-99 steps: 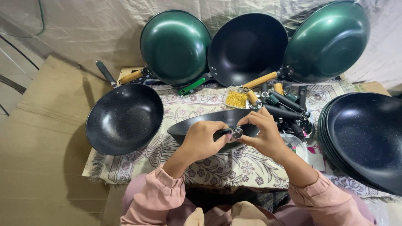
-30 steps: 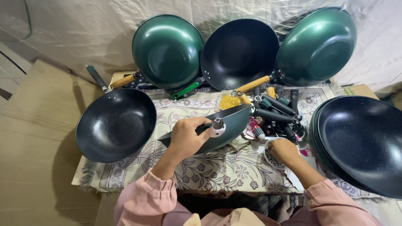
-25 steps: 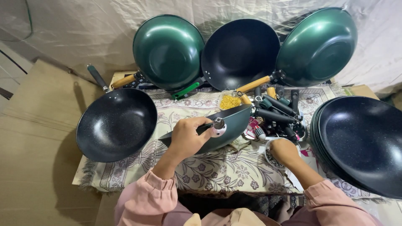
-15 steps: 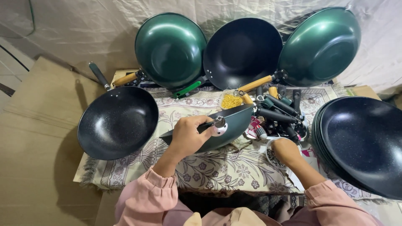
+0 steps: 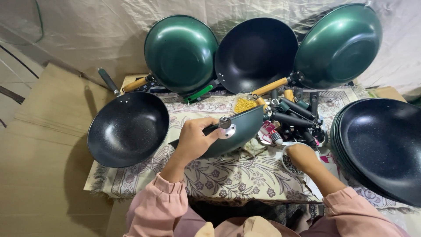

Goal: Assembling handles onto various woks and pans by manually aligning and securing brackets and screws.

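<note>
Counter (image 5: 219, 184) w/ a floral cloth, crowded. Landmark = green wok (image 5: 239, 131), held tilted on edge near the counter's middle, dark inside facing away from the person. Behind it, 3 woks lean on the back sheet: green one (image 5: 180, 52), black one (image 5: 256, 52), 2nd green one (image 5: 340, 44). Left of it, a black wok w/ handle (image 5: 127, 128) lies flat, well apart. Right of it, a heap of loose black handles (image 5: 296, 116), some w/ wooden grips; a bag of yellow bits (image 5: 244, 105) just behind its rim. Far right, a stack of black pans (image 5: 381, 147). Left hand (image 5: 195, 140) grips the wok's near rim, fingers closed on it by the metal handle bracket (image 5: 226, 126), wrist straight, pink sleeve. Right hand (image 5: 302, 158) is down in a small bowl of tiny dark parts (image 5: 289, 164) right of the wok, fingers curled under; can't tell what they hold.
</note>
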